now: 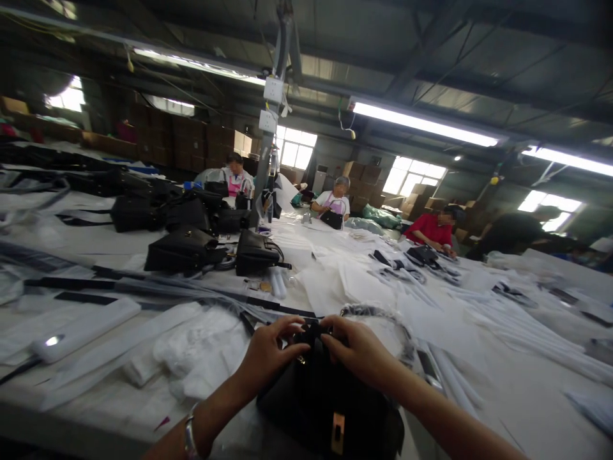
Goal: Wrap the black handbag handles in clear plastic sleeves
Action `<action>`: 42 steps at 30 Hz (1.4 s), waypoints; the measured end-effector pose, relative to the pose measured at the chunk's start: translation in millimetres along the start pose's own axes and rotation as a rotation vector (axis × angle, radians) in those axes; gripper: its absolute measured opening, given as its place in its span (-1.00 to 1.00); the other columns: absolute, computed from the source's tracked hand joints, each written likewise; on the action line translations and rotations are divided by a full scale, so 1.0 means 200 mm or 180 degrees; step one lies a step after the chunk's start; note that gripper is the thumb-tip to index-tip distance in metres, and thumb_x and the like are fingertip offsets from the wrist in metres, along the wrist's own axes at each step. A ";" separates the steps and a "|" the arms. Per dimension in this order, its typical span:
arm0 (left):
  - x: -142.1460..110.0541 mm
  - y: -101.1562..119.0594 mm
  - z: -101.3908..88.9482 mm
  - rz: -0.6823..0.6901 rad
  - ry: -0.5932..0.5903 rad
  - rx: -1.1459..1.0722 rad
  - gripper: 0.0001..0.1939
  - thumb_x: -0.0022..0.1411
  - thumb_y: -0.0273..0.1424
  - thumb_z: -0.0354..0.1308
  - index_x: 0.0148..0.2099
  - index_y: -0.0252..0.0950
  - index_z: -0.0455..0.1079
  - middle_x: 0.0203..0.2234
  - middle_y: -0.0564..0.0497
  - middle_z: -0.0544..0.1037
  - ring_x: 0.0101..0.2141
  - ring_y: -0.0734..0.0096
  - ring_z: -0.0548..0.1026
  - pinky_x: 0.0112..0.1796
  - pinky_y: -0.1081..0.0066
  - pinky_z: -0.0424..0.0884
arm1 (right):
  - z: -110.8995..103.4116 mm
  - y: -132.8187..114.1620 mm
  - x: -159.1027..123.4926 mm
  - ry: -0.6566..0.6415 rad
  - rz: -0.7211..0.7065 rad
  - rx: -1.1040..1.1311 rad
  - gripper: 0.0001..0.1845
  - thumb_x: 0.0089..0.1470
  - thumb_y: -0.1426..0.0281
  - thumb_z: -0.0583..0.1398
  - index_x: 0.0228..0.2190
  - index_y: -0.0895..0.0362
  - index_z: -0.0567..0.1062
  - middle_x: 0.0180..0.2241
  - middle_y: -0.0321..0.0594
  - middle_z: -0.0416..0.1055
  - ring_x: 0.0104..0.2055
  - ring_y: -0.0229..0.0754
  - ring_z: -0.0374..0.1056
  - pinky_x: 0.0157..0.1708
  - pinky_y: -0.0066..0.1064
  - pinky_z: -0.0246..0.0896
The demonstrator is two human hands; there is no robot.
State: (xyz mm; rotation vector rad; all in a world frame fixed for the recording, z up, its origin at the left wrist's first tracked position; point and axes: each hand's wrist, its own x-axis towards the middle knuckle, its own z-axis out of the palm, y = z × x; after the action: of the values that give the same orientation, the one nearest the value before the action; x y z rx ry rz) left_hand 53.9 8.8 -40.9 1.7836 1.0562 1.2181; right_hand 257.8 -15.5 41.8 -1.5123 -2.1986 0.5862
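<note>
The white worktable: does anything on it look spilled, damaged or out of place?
Nothing looks clearly spilled or damaged. One small oddity: a purple scrap lies near the silver bracelet, its colour standing out from the white wrapping nearby. The black handbag the left hand and right hand touch shows nothing amiss.

Crumpled white wrap (pixel 201 348) crowded the bench (pixel 536 409) beside the left hand (pixel 265 351), and the black bag (pixel 335 393) blocked the way down. Ahead, dark straps (pixel 263 303) ran across, with two more bags (pixel 256 252) behind. A wrapped handle (pixel 366 310) curved just beyond the right hand (pixel 359 349); farther right, flat white sheets (pixel 431 313) left room to pass above.
</note>
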 end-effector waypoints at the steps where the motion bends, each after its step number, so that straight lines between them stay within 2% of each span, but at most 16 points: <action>1: -0.01 -0.01 0.01 -0.0045 0.0059 -0.0087 -0.58 0.05 -0.28 0.35 -0.01 -0.19 0.46 -0.25 -0.01 0.67 -0.35 0.28 0.59 -0.38 0.43 0.44 | 0.00 -0.01 0.00 0.0016 -0.0005 -0.0085 -0.72 0.15 0.29 0.14 -0.12 0.09 0.50 -0.53 -0.30 0.49 -0.43 -0.18 0.39 -0.44 -0.44 0.12; 4: -0.02 -0.01 0.04 -0.0048 0.0143 -0.0254 -0.66 0.07 -0.30 0.35 -0.09 -0.21 0.45 -0.27 0.01 0.65 -0.36 0.33 0.57 -0.33 0.42 0.46 | 0.01 -0.02 0.02 -0.0031 0.0007 -0.0379 -0.78 0.17 0.28 0.12 -0.27 0.09 0.53 -0.51 -0.27 0.49 -0.44 -0.18 0.36 -0.45 -0.44 0.06; 6: -0.02 -0.02 0.04 -0.0031 0.0153 -0.0335 -0.74 0.08 -0.32 0.35 -0.16 -0.23 0.48 -0.29 0.01 0.63 -0.34 0.34 0.56 -0.29 0.41 0.47 | 0.02 -0.03 0.03 -0.0133 -0.0015 -0.0585 -0.74 0.17 0.27 0.10 -0.41 0.11 0.52 -0.52 -0.26 0.47 -0.45 -0.20 0.33 -0.46 -0.43 0.01; 8: -0.02 -0.02 0.04 -0.0069 0.0115 -0.0475 -0.74 0.07 -0.34 0.35 -0.16 -0.24 0.49 -0.28 0.01 0.63 -0.35 0.34 0.56 -0.28 0.41 0.48 | 0.02 -0.03 0.05 -0.0304 0.0012 -0.0679 -0.70 0.17 0.27 0.09 -0.50 0.12 0.50 -0.55 -0.27 0.41 -0.48 -0.23 0.27 -0.48 -0.42 -0.04; 13: -0.04 -0.04 0.04 -0.0069 0.0009 -0.0703 -0.65 0.04 -0.37 0.38 -0.09 -0.24 0.47 -0.25 0.00 0.64 -0.34 0.34 0.58 -0.26 0.39 0.52 | -0.03 -0.02 0.13 -0.1217 0.0406 -0.0362 -0.69 0.15 0.25 0.08 -0.52 0.14 0.46 -0.65 -0.39 0.20 -0.59 -0.34 0.09 -0.58 -0.48 -0.08; 17: -0.05 -0.05 0.06 0.0126 0.0033 -0.0539 -0.59 0.03 -0.38 0.41 -0.03 -0.19 0.49 -0.20 0.00 0.64 -0.27 0.29 0.60 -0.20 0.36 0.51 | -0.11 -0.03 0.24 -0.1886 0.0449 -0.0263 -0.78 0.02 0.30 0.17 -0.55 0.16 0.49 -0.66 -0.42 0.24 -0.62 -0.37 0.12 -0.63 -0.54 -0.03; 21: -0.06 -0.07 0.09 0.0332 0.0212 -0.0538 -0.60 0.03 -0.42 0.42 -0.04 -0.17 0.52 -0.18 -0.01 0.63 -0.20 0.27 0.60 -0.13 0.34 0.50 | -0.12 -0.06 0.34 -0.2190 0.0431 -0.0315 -0.85 -0.05 0.36 0.20 -0.52 0.17 0.54 -0.66 -0.41 0.29 -0.61 -0.37 0.15 -0.62 -0.55 -0.01; 27: -0.06 -0.10 0.09 0.0146 0.0335 -0.0725 -0.63 0.09 -0.40 0.37 -0.02 -0.12 0.51 -0.15 0.04 0.63 -0.13 0.26 0.57 -0.04 0.31 0.46 | -0.06 -0.05 0.34 -0.2117 0.0266 -0.0408 -0.71 0.11 0.22 0.14 -0.44 0.16 0.54 -0.63 -0.39 0.31 -0.57 -0.34 0.20 -0.55 -0.52 0.07; 29: -0.05 -0.10 0.07 0.0100 0.0395 -0.0762 -0.58 0.07 -0.40 0.38 0.02 -0.12 0.49 -0.11 0.02 0.61 -0.15 0.27 0.56 -0.06 0.30 0.46 | -0.05 -0.05 0.30 -0.1854 0.0102 -0.0586 -0.70 0.13 0.18 0.14 -0.38 0.14 0.54 -0.56 -0.34 0.39 -0.50 -0.28 0.27 -0.49 -0.48 0.07; 31: -0.04 -0.09 0.06 -0.0032 0.0385 -0.0862 -0.54 0.05 -0.42 0.38 0.03 -0.15 0.48 -0.11 -0.01 0.60 -0.21 0.28 0.56 -0.11 0.31 0.47 | -0.05 -0.05 0.26 -0.1406 -0.0152 -0.1016 -0.66 0.04 0.13 0.25 -0.24 0.10 0.53 -0.45 -0.28 0.48 -0.40 -0.18 0.35 -0.44 -0.44 0.06; 34: -0.03 -0.07 0.05 -0.0471 0.0151 -0.1276 -0.60 0.04 -0.45 0.35 -0.02 -0.24 0.51 -0.22 -0.03 0.61 -0.26 0.28 0.56 -0.15 0.32 0.47 | -0.04 -0.09 0.22 -0.0990 -0.0522 -0.1711 -0.38 -0.16 0.10 0.40 -0.04 0.02 0.46 -0.26 -0.21 0.54 -0.27 -0.03 0.42 -0.38 -0.38 0.08; 35: -0.02 -0.06 0.05 -0.0641 0.0087 -0.1447 -0.61 0.04 -0.45 0.35 -0.03 -0.26 0.51 -0.25 -0.03 0.61 -0.25 0.27 0.56 -0.15 0.32 0.46 | -0.02 -0.10 0.21 -0.1005 -0.0584 -0.1863 -0.39 -0.15 0.12 0.41 -0.05 0.02 0.48 -0.23 -0.19 0.53 -0.25 0.00 0.43 -0.36 -0.36 0.09; 38: 0.00 -0.05 0.05 -0.0956 0.0052 -0.1746 -0.60 0.01 -0.42 0.38 -0.05 -0.31 0.50 -0.26 -0.05 0.60 -0.18 0.23 0.55 -0.12 0.33 0.43 | 0.01 -0.15 0.22 -0.1030 -0.0702 -0.2196 -0.63 -0.04 0.19 0.37 -0.18 0.05 0.58 -0.20 -0.14 0.52 -0.20 0.01 0.43 -0.29 -0.30 0.13; 42: 0.01 -0.04 0.05 -0.1033 -0.0058 -0.1918 -0.61 -0.05 -0.46 0.41 -0.11 -0.32 0.50 -0.30 -0.03 0.58 -0.21 0.28 0.53 -0.14 0.36 0.40 | 0.03 -0.20 0.24 -0.1126 -0.0869 -0.2309 -0.66 -0.04 0.22 0.37 -0.20 0.09 0.61 -0.22 -0.13 0.51 -0.15 0.01 0.40 -0.21 -0.27 0.14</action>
State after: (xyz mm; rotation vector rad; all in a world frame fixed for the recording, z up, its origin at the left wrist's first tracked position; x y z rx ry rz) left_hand 62.2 13.6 -51.0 1.1126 0.8115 1.1546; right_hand 208.2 15.9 64.3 -1.4393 -3.0441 -0.0670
